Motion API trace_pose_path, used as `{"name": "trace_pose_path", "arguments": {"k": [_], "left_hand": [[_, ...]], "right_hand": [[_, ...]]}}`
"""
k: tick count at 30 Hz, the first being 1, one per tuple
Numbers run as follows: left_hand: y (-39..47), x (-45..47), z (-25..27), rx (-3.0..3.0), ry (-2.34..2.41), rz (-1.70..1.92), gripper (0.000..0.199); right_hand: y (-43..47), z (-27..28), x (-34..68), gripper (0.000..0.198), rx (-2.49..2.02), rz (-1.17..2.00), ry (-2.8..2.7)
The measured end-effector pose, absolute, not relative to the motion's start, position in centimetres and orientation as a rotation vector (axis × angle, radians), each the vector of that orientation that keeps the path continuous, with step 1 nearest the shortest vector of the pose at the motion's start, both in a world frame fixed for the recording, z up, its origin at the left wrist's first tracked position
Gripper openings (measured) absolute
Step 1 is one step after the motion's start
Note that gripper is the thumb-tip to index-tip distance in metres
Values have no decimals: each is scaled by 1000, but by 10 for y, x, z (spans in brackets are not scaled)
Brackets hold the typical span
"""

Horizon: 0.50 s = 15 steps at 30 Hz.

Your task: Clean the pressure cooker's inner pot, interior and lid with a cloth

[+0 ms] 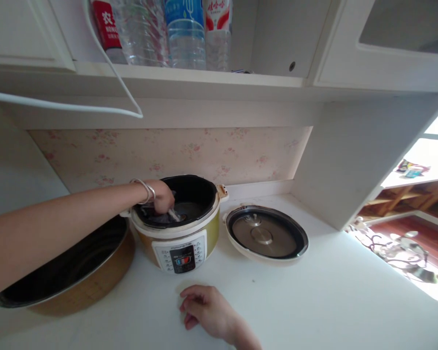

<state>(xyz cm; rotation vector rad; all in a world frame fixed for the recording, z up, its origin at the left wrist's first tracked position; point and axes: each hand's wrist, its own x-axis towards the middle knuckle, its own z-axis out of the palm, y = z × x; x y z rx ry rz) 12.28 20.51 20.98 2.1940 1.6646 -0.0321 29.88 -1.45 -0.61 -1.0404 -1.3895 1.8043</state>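
Observation:
My left hand (163, 196), with bracelets at the wrist, reaches into the electric pressure cooker (212, 238) from the left. Its fingers are closed inside the dark pot. A pale, partly see-through piece (173, 214) shows under the fingertips, too small to name. The cooker stands upright with its lid off and its control panel facing me. My right hand (211, 311) hangs in front of the cooker over the white counter. Its fingers are loosely bent and apart, holding nothing.
The cooker's lid (277, 240) lies underside up to the right. A large brown pan (91, 287) with a dark inside sits at the left, under my forearm. Several plastic bottles (186, 41) stand on the shelf above. A white cable (76, 108) hangs at upper left.

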Motion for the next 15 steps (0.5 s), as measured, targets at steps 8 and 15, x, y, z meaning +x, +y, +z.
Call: {"name": "trace_pose_path", "arguments": {"k": [8,15], "left_hand": [[147,166,224,1528,1154,-32,18],[195,201,203,1413,1357,538,11]], "right_hand": [[-15,-3,294,33,-1120,1759,-1410],[-14,5,295,32,-1125,1806,-1303]]}}
